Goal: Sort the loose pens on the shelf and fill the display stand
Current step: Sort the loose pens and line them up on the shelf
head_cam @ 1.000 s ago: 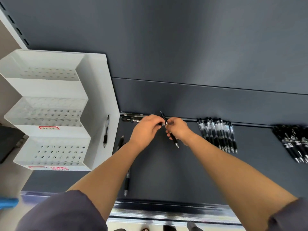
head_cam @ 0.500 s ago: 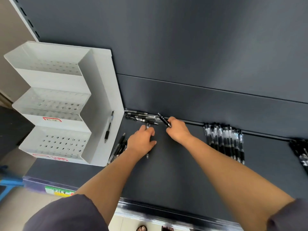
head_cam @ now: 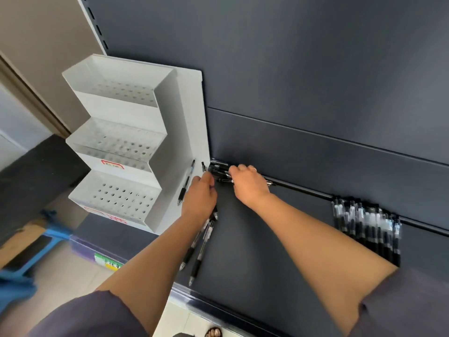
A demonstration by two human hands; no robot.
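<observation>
A white three-tier display stand with empty perforated trays stands at the shelf's left end. A heap of loose black pens lies in the back corner beside it. My right hand reaches into the heap, its fingers curled round a black pen that lies crosswise under the palm. My left hand is close to the stand's side and grips a pen whose end sticks up above the fingers. Several more pens lie under my left forearm.
One pen leans against the stand's white side panel. A tidy row of black pens lies on the dark shelf to the right. The shelf's front edge runs below my arms. A blue stool stands on the floor at left.
Both hands have moved left toward the back corner by the stand. My left hand has lifted off the shelf with a pen, and my right hand now reaches into the heap.
</observation>
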